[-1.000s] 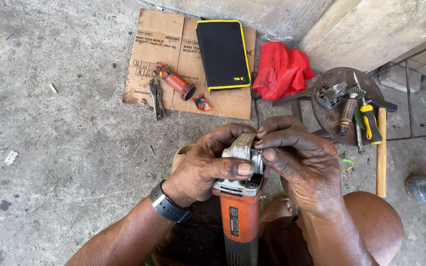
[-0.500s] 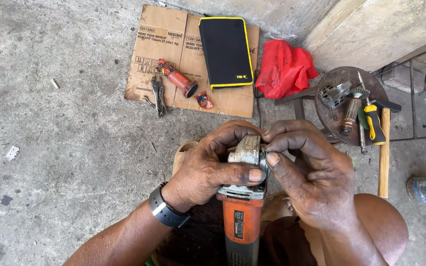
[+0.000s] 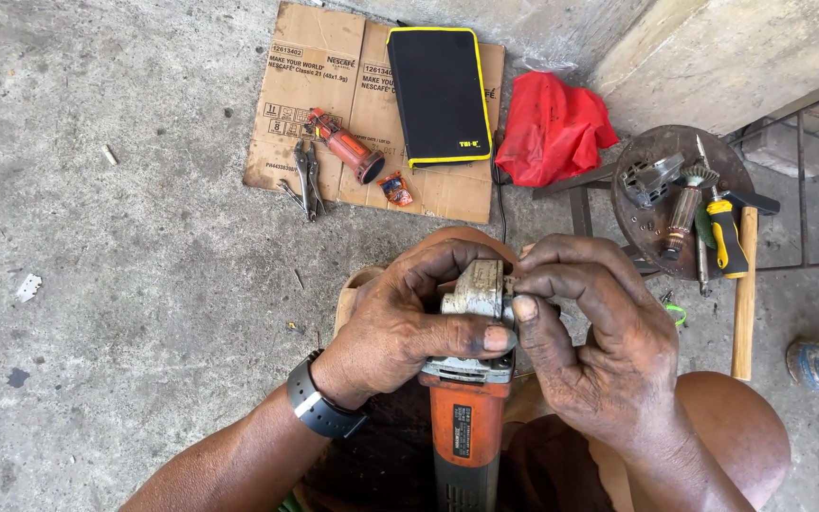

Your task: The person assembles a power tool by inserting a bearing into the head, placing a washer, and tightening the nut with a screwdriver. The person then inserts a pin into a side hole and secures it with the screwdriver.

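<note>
Both hands on grinder head, over lap.
Left hand (image 3: 400, 327) wraps the orange angle grinder (image 3: 469, 379); right hand (image 3: 599, 341) pinches at its gear housing w/ fingertips. Greasy grip could slip, dropping small parts onto concrete.

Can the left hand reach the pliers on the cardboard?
Probably yes, but not right away. The left hand is wrapped around the grinder and would have to let go. Only bare floor lies between it and the pliers.

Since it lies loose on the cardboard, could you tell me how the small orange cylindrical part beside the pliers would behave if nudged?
The small orange cylindrical part lies on its side on the flat cardboard sheet, so it would probably roll. It looks rigid, likely plastic, and probably fairly light.
</note>
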